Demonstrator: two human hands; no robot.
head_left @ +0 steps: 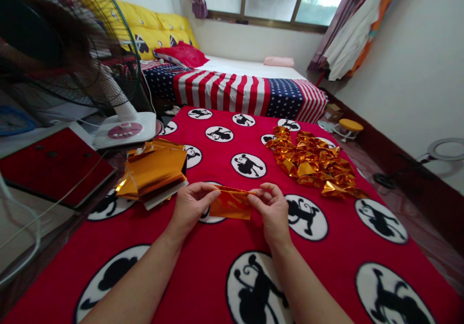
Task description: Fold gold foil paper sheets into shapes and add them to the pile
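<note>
A shiny orange-gold foil sheet (231,205) is stretched between my two hands above the red cloth (203,275). My left hand (194,205) pinches its upper left corner between thumb and fingers. At the upper right corner, my right hand (270,208) pinches it the same way. The sheet's top edge looks folded over. Left of my left hand lies a stack of flat gold foil sheets (155,169). Beyond my right hand, to the right, is a heap of folded gold foil pieces (308,167).
A fan (125,126) stands at the left, beside a dark red panel (54,164). Behind the cloth is a bed with a striped and starred cover (228,92). A stool with a yellow seat (351,125) and a ring-shaped stand (445,149) are at the right.
</note>
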